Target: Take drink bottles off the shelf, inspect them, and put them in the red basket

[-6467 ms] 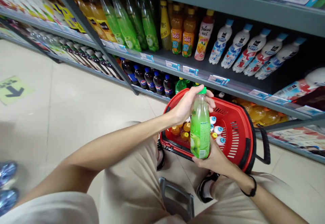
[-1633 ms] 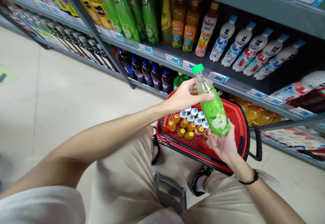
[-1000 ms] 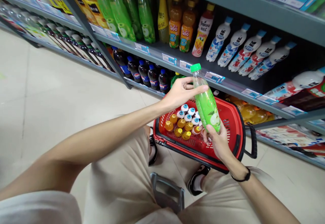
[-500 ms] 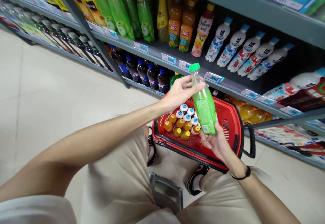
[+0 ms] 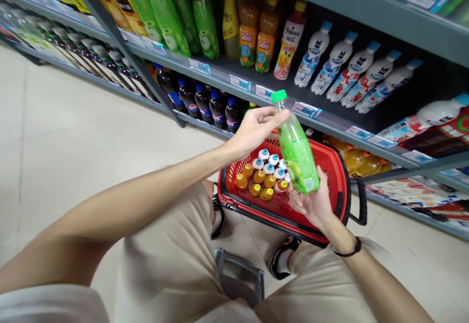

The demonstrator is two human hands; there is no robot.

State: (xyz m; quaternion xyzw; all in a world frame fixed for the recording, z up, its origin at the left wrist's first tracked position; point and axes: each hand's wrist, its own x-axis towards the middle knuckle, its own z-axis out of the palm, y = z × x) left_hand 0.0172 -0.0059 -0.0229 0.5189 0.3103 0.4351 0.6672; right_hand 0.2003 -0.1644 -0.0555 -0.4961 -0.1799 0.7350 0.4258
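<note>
A green juice bottle [image 5: 298, 154] with a green cap is tilted between my two hands, over the red shopping basket [image 5: 335, 186]. My left hand [image 5: 256, 126] pinches its neck just below the cap, thumb across the front. Around the bottle's base curl the fingers of my right hand [image 5: 313, 198], with a dark band on that wrist. The label shows small print and a picture of green fruit. Several bottles [image 5: 269, 169] with white-and-blue, orange and yellow caps stand upright in the basket, some partly hidden by the green bottle.
The middle shelf [image 5: 223, 71] carries several green bottles [image 5: 205, 25], orange drinks [image 5: 264, 39] and white bottles with blue caps [image 5: 313, 54]. Dark cola bottles [image 5: 217, 109] stand on the shelf below. A grey handle-like frame [image 5: 240, 274] is between my legs, and the basket's black handle [image 5: 361, 203] sticks out right.
The green bottle has turned about its long axis between my hands, so more of the fruit picture shows. Both hands keep their hold. The view has shifted slightly.
</note>
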